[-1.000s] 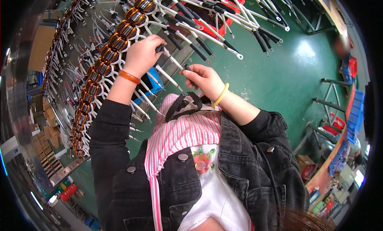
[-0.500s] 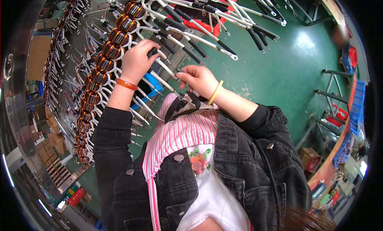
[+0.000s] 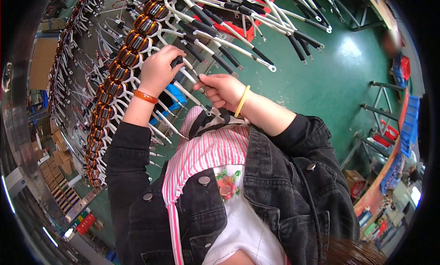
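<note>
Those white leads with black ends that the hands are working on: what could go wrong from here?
The left hand grips one black-tipped white lead while the right hand pinches another close by. Many more leads fan out around them, so a sleeve or wrist might snag a neighbour and bend it. Pulling hard could perhaps strain the row of copper coils they come from.

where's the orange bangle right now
In the head view it sits on the left wrist, orange bangle, upper left of centre, beside the row of copper coils.
</note>
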`<state>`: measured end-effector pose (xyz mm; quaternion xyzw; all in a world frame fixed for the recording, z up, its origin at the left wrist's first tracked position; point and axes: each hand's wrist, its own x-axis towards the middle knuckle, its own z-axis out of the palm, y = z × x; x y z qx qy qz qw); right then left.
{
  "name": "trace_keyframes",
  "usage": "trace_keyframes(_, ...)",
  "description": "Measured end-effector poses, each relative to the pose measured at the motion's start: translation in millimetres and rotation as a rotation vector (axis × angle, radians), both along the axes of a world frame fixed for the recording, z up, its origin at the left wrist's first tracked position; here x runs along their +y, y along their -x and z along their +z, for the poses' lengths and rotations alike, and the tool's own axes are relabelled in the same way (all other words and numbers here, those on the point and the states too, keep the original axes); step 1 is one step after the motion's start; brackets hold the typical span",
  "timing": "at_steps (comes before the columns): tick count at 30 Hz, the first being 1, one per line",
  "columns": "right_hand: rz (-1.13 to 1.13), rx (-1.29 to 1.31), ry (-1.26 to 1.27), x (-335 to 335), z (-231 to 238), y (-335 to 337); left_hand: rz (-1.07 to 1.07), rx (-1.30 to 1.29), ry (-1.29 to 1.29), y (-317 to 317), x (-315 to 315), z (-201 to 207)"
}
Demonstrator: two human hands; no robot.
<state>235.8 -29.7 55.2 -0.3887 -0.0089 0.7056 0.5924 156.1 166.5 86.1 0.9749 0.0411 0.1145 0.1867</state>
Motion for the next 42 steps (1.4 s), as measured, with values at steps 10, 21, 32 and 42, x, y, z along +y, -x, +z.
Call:
trace_keyframes(10, -0.065, 0.497, 0.009, 26.1, -7.5, -0.6, -0.034, -0.028, -0.002, 1.3, 3.3, 0.2)
trace_keyframes(21, -0.022, 0.588, -0.075, 18.6, -5.0, 1.7, -0.015, -0.027, -0.020, 2.6, 2.2, 0.7)
trace_keyframes(32, -0.057, 0.580, -0.215, 23.5, -12.5, 2.1, -0.022, -0.054, 0.003, 3.8, 2.5, -0.2)
trace_keyframes(42, -0.111, 0.271, -0.006, 31.2, 11.3, 3.2, -0.022, -0.053, -0.028, 4.4, 3.5, -1.1)
